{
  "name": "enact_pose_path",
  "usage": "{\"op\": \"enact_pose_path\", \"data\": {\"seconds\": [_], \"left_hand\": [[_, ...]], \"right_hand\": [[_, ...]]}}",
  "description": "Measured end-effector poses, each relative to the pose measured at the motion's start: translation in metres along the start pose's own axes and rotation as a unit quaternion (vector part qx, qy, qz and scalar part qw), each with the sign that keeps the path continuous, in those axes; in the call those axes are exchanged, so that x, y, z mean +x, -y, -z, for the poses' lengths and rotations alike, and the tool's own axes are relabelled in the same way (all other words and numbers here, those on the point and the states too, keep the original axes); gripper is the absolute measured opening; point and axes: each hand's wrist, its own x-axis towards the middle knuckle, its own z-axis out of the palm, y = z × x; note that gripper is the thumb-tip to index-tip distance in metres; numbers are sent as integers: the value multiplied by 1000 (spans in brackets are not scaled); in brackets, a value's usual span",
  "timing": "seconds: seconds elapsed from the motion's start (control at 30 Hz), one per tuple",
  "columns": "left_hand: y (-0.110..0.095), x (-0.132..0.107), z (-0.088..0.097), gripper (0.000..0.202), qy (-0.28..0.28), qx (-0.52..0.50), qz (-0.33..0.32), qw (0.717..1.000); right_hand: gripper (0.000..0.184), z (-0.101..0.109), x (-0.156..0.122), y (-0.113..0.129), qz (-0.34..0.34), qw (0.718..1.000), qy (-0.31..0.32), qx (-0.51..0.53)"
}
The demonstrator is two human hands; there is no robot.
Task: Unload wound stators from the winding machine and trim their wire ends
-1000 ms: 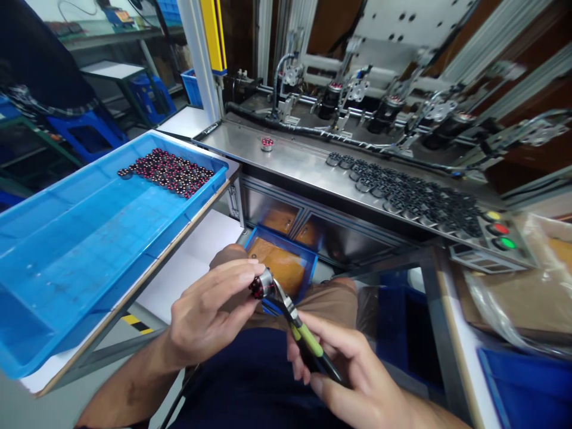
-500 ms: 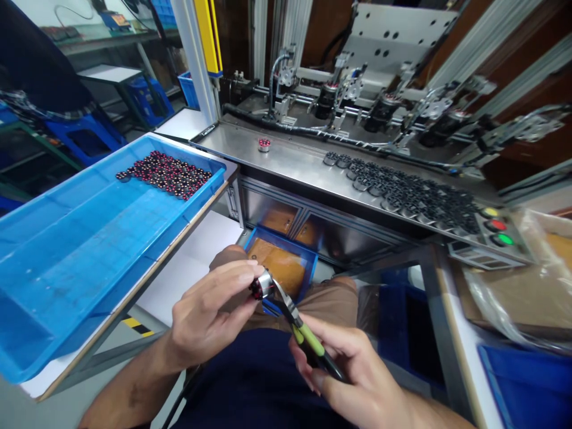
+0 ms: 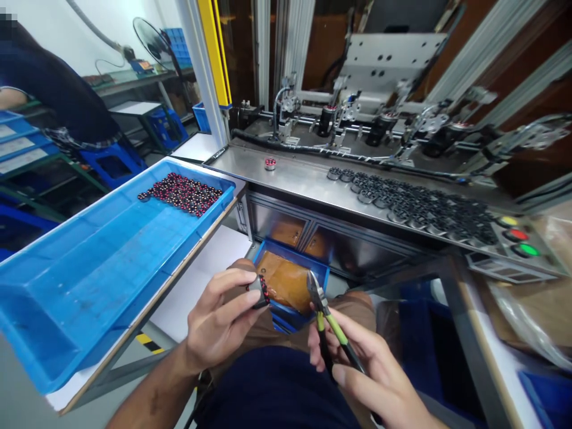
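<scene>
My left hand pinches a small round motor stator between thumb and fingers. Its dark grey side faces the camera and its red windings point right. In my right hand are diagonal cutters with green and black handles. The cutter jaws point up and away from me, a short way to the right of the stator and not touching it. Both hands are above my lap. Below them sits a blue bin with brown material inside.
At left stands a long blue tray with many red and black stators at its far end. A single red-topped stator and rows of black round parts lie on the metal ledge before the machine. Buttons are at right; a person is far left.
The cutters have come away from the stator, moving right, and their handles have spread. The stator has been turned in my left hand so its red windings face right. The camera view has shifted.
</scene>
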Motion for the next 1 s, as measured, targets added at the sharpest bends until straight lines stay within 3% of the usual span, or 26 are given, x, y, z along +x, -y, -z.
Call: {"op": "enact_pose_path", "data": {"seconds": [0.13,0.2,0.27,0.33,0.4,0.47,0.83,0.93,1.0], "left_hand": [[-2,-3,-1,51,-18,-8,18,1000],[-2,-3,-3,52,-42,-91,89,991],[-2,-1,-5,55,-51,-230,199,951],[-1,1,-7,59,-38,-354,295,886],[1,2,-8,61,-22,-419,347,839],[4,0,-7,63,-18,-437,377,816],[2,2,-6,64,-63,-529,409,741],[-1,-3,14,67,-65,-491,445,746],[3,-9,39,68,-61,-434,464,770]], "right_hand": [[53,0,-2,2,-8,1000,-3,-2],[52,0,-4,2,-8,1000,-4,-5],[50,1,-5,1,-6,1000,-9,-4],[49,2,-5,-1,-7,1000,-16,1],[48,3,-5,-1,-9,1000,-20,2],[46,4,-4,-2,-9,1000,-19,-2],[52,3,0,-10,-8,1000,-23,-3],[52,9,7,-7,17,996,-37,-85],[52,19,26,8,72,970,-74,-222]]}}
